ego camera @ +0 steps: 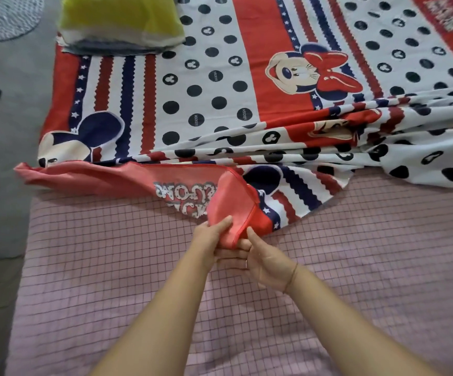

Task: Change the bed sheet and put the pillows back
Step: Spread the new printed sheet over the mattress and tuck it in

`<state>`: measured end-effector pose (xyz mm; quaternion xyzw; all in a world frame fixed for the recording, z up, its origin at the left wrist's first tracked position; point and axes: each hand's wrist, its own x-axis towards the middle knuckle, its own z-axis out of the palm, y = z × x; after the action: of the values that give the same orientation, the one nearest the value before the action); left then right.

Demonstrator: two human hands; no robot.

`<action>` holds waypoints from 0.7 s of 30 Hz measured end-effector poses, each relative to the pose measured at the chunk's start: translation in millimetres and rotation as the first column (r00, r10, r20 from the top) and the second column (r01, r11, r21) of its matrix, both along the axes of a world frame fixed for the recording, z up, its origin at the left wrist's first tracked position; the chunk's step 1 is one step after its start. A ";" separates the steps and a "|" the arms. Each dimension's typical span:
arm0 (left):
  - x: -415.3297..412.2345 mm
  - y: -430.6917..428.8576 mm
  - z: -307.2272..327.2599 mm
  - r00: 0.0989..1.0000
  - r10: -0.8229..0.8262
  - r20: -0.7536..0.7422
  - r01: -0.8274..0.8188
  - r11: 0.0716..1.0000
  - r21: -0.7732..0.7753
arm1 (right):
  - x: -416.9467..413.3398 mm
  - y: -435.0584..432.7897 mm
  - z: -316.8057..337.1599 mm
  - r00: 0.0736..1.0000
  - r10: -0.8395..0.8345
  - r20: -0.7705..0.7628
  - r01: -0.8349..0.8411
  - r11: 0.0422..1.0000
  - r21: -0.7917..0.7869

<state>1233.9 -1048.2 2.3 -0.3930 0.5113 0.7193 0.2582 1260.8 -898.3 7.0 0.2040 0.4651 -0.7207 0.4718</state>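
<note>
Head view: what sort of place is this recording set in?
Probably a home bedroom: a pink grid-checked bed surface, a red, white and navy cartoon-mouse bed sheet half spread over it, and a yellow-green pillow at the far corner.

The sheet (219,85) covers the far part of the bed, its near edge bunched in folds across the middle. The mattress (111,267) lies uncovered in front. A turned-over corner of the sheet reaches forward to the centre, where the left hand (209,234) and the right hand (266,256) pinch it side by side. Stacked pillows (119,20) sit on the sheet's far left corner. The floor (2,131) lies left of the bed, with a rug (5,17) at far left.
</note>
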 end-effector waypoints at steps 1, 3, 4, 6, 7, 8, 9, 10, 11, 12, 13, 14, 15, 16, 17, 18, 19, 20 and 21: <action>3.5 -2.5 1.3 0.999 0.051 -0.013 -0.052 0.998 -0.047 | 5.7 0.6 1.0 1.000 0.003 -0.007 -0.003 1.000 0.015; 11.5 -6.9 6.6 0.992 0.113 -0.052 -0.117 0.991 -0.072 | 14.3 1.4 2.7 0.998 -0.052 -0.029 0.054 0.994 0.092; 17.1 -9.9 9.5 0.989 0.133 -0.066 -0.137 0.989 -0.063 | 16.7 2.3 1.2 0.994 -0.107 -0.031 0.110 0.984 0.140; 32.2 -18.1 17.2 0.980 0.181 -0.078 -0.184 0.982 -0.036 | 21.9 2.4 1.5 0.974 -0.228 -0.015 0.226 0.954 0.198; 41.2 -22.5 22.3 0.976 0.202 -0.083 -0.205 0.979 -0.022 | 25.5 0.4 2.3 0.961 -0.278 0.007 0.271 0.941 0.204; 51.6 -27.4 27.2 0.972 0.216 -0.093 -0.218 0.976 -0.010 | 29.3 -3.3 3.7 0.944 -0.329 0.035 0.317 0.929 0.190; 63.2 -33.1 32.3 0.969 0.226 -0.104 -0.227 0.974 0.003 | 32.8 -6.8 5.1 0.922 -0.383 0.061 0.370 0.915 0.161; 75.2 -39.0 37.6 0.968 0.226 -0.113 -0.227 0.974 0.007 | 35.6 -10.7 8.4 0.891 -0.447 0.077 0.435 0.890 0.132; 87.6 -46.4 42.3 0.968 0.223 -0.119 -0.224 0.975 0.002 | 36.7 -13.0 11.6 0.856 -0.511 0.076 0.504 0.858 0.100; 100.2 -54.6 46.6 0.969 0.213 -0.125 -0.216 0.976 -0.012 | 36.0 -14.7 15.6 0.823 -0.565 0.055 0.563 0.825 0.050; 112.6 -63.7 50.5 0.970 0.203 -0.133 -0.208 0.978 -0.024 | 33.7 -16.1 20.1 0.797 -0.603 0.035 0.604 0.797 -0.001; 125.4 -73.0 53.6 0.971 0.190 -0.142 -0.197 0.980 -0.033 | 32.5 -18.3 25.6 0.778 -0.628 0.018 0.628 0.777 -0.039; 138.0 -82.3 55.6 0.973 0.175 -0.152 -0.183 0.982 -0.041 | 33.0 -20.4 29.9 0.775 -0.632 -0.008 0.630 0.774 -0.062; 150.0 -90.7 56.7 0.974 0.156 -0.162 -0.166 0.985 -0.051 | 34.7 -22.4 32.9 0.776 -0.629 -0.035 0.627 0.777 -0.064; 162.2 -98.8 56.8 0.975 0.139 -0.171 -0.151 0.987 -0.058 | 38.0 -23.1 32.5 0.776 -0.628 -0.062 0.627 0.778 -0.037; 173.8 -106.1 56.4 0.976 0.126 -0.179 -0.139 0.989 -0.060 | 43.2 -24.2 31.0 0.768 -0.635 -0.079 0.637 0.771 0.005; 184.5 -112.8 55.2 0.975 0.121 -0.187 -0.133 0.989 -0.057 | 50.7 -24.8 27.6 0.760 -0.643 -0.094 0.649 0.759 0.056; 195.1 -118.7 53.4 0.974 0.120 -0.194 -0.133 0.990 -0.055 | 59.6 -25.1 22.6 0.751 -0.653 -0.099 0.661 0.745 0.094; 205.5 -124.6 50.7 0.972 0.122 -0.201 -0.136 0.989 -0.056 | 71.1 -25.2 18.0 0.743 -0.661 -0.104 0.669 0.733 0.123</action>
<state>1439.4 -1172.8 53.1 -0.3611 0.5323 0.7518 0.1453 1331.9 -923.5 25.0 0.3730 0.4276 -0.8090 0.1535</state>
